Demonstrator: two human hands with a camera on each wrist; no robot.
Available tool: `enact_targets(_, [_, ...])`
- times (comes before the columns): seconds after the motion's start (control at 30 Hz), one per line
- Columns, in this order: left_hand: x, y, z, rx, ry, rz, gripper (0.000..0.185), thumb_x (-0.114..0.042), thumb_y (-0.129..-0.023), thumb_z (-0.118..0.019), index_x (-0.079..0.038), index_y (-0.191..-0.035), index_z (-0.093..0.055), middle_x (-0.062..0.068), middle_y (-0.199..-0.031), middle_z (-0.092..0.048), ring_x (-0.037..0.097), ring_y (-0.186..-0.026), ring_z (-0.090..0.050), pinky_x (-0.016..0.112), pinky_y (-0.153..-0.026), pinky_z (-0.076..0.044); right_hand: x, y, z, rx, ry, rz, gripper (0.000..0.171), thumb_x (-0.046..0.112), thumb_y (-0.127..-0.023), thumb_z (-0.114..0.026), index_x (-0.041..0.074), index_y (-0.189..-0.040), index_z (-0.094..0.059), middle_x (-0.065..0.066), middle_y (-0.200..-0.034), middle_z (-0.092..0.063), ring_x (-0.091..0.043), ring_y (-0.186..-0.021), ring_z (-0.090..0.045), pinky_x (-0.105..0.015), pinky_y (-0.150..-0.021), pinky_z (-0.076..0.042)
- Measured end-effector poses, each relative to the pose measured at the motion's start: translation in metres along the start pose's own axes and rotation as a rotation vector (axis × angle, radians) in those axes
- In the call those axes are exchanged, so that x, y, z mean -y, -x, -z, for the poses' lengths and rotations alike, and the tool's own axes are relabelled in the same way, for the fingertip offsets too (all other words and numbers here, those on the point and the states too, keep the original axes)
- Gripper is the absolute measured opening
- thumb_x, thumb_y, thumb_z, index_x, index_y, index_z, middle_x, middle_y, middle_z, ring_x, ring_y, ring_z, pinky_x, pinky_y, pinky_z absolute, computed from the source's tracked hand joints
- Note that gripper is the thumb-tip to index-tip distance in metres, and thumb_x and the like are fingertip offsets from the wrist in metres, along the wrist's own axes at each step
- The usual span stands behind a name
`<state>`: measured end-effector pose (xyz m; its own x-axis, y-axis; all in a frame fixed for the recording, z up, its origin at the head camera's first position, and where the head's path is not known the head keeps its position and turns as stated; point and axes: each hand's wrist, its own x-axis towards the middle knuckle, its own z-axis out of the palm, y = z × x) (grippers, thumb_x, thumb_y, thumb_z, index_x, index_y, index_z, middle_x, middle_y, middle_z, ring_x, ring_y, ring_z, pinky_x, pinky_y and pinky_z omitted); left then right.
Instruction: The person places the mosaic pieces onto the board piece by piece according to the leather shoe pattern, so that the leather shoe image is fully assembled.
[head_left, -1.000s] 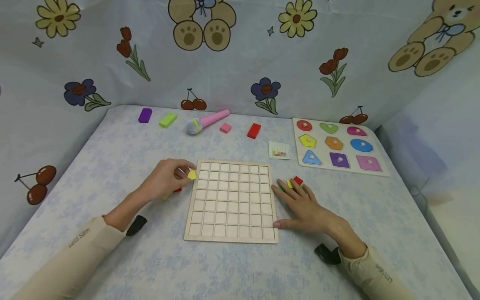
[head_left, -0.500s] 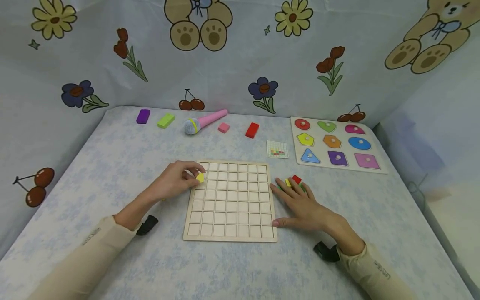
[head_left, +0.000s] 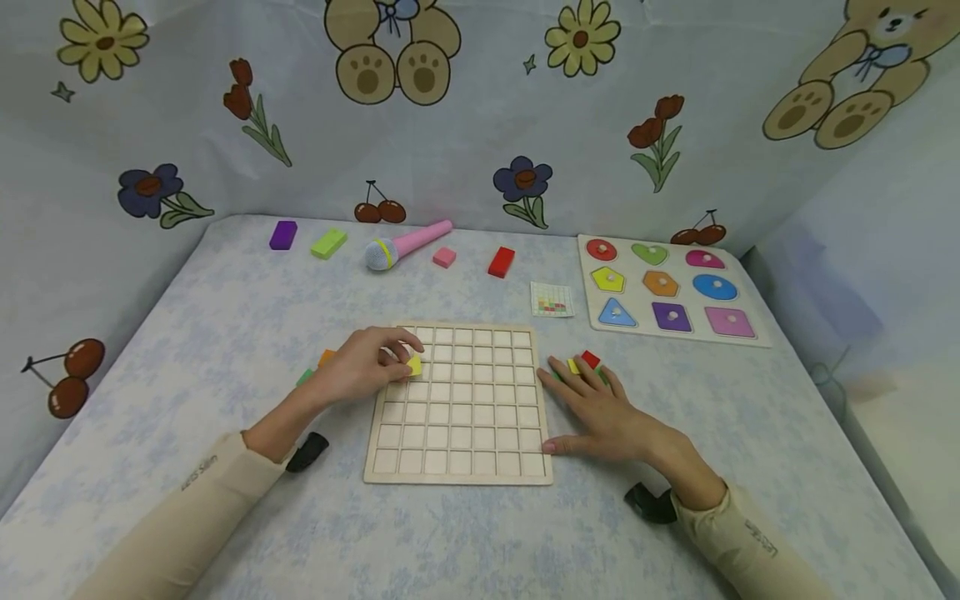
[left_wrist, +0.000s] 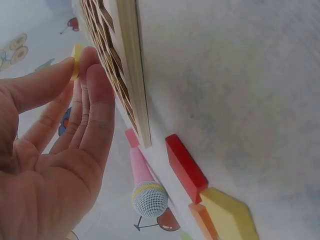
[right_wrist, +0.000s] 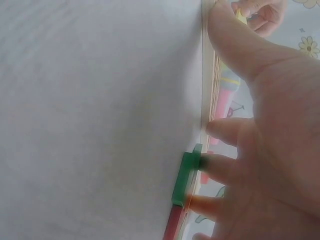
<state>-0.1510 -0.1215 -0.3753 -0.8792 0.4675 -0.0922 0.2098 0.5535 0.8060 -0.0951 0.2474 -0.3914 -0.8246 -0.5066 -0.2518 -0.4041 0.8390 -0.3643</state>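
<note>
The left hand [head_left: 365, 369] covers the top left corner of the grid board [head_left: 459, 403]. Its fingers [head_left: 396, 357] hide most of the small yellow tile [head_left: 414, 365]. The right hand [head_left: 600, 412] lies over some colored pieces [head_left: 585, 362], so only bits of red and yellow peek out. The little card [head_left: 552, 299] has marks too small to read. The right wrist picture is blurry

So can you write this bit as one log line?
left hand: pinches yellow tile over grid board | right hand: flat beside board, on small tiles
</note>
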Motion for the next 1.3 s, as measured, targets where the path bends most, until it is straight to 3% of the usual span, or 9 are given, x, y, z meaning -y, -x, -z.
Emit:
enact_targets(0.5, [0.002,0.006,0.01,-0.025,-0.006,0.013,0.024,-0.004,-0.095,-0.065,-0.001,-0.118,-0.067,0.013,-0.098,-0.067,0.023,-0.083,-0.072,0.032,-0.072,-0.055,0.0,-0.001,-0.001,-0.002,0.013,-0.01,0.101,0.067,-0.083,-0.067,0.021,-0.162,-0.021,-0.01,-0.169,-0.012,-0.047,-0.153,-0.004,-0.072,-0.115,0.002])
enact_targets(0.9, [0.001,0.008,0.007,-0.016,-0.015,0.015,0.02,-0.002,-0.093,-0.067,-0.003,-0.113,-0.069,0.011,-0.096,-0.066,0.021,-0.083,-0.071,0.03,-0.069,-0.055,0.0,0.0,-0.002,-0.003,0.003,-0.012,0.102,0.067,-0.083,-0.067,0.022,-0.162,-0.021,-0.01,-0.169,-0.013,-0.047,-0.153,-0.004,-0.072,-0.115,0.002])
enact_targets(1.13, [-0.002,0.008,-0.009,0.022,-0.121,0.011,0.014,-0.006,-0.09,-0.071,-0.008,-0.104,-0.073,0.003,-0.086,-0.066,0.012,-0.073,-0.063,0.028,-0.065,-0.05,0.0,0.0,-0.002,0.0,0.006,-0.014,0.102,0.066,-0.083,-0.068,0.021,-0.162,-0.021,-0.01,-0.169,-0.012,-0.048,-0.153,-0.004,-0.072,-0.114,0.002])
enact_targets(1.3, [-0.005,0.011,-0.02,-0.002,-0.23,-0.01,0.004,-0.011,-0.091,-0.072,-0.013,-0.091,-0.075,-0.004,-0.079,-0.068,0.008,-0.07,-0.058,0.029,-0.066,-0.047,0.0,0.0,-0.002,0.003,0.008,-0.014,0.102,0.067,-0.083,-0.068,0.021,-0.162,-0.021,-0.01,-0.169,-0.012,-0.048,-0.153,-0.004,-0.073,-0.114,0.002])
